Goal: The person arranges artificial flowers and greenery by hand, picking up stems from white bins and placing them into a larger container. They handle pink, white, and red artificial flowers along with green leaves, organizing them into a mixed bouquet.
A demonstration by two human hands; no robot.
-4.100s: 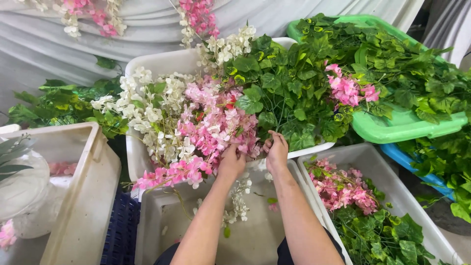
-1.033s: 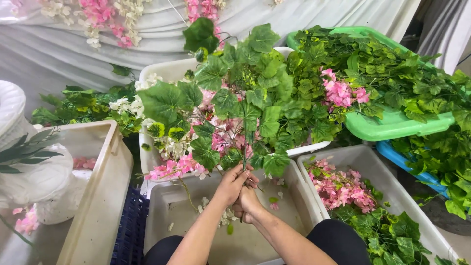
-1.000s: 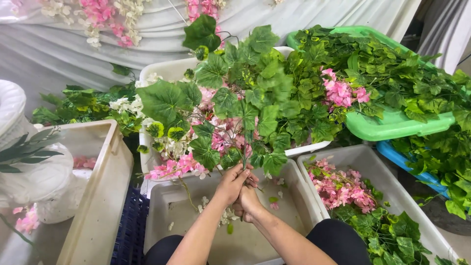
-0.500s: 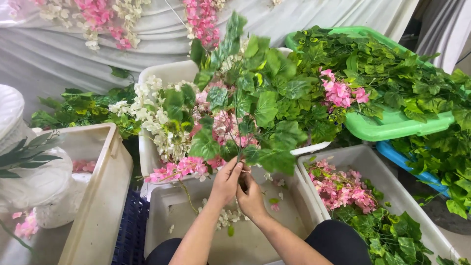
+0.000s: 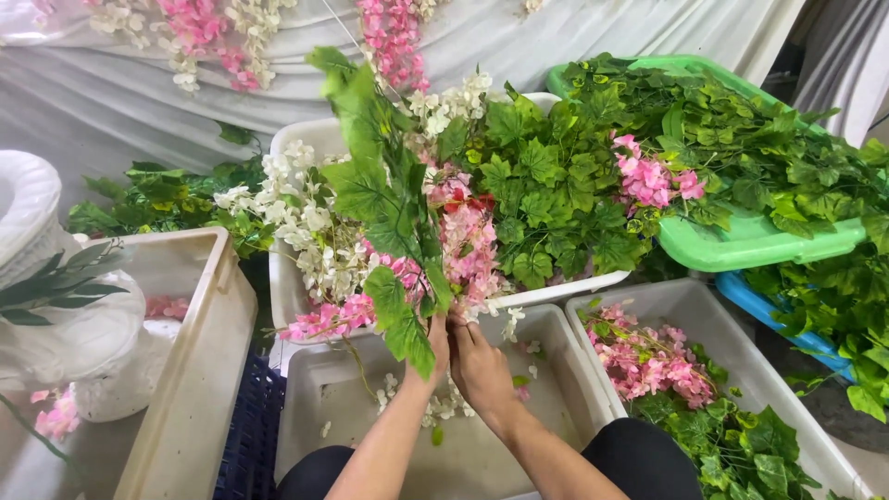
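Note:
My left hand [image 5: 433,350] and my right hand [image 5: 480,364] meet over the near white bin [image 5: 319,389], both closed around the stem of a green artificial leaf garland [image 5: 384,208]. The garland rises upright from my hands, its big leaves fanning up to the left. Just behind it, a white tub [image 5: 287,278] is heaped with pink and white artificial flowers [image 5: 463,241] and green leaves. A few loose white petals lie in the bin under my wrists.
A green basin [image 5: 750,243] full of leaves stands at the right over a blue one [image 5: 755,301]. A white bin [image 5: 732,343] with pink flowers and leaves sits at the near right. A beige crate [image 5: 208,343] and a white urn [image 5: 56,315] are on the left.
My hands came together on the garland's stem and pulled it out of the tub. It has risen upright and swung to the left, uncovering the pink and white flowers behind.

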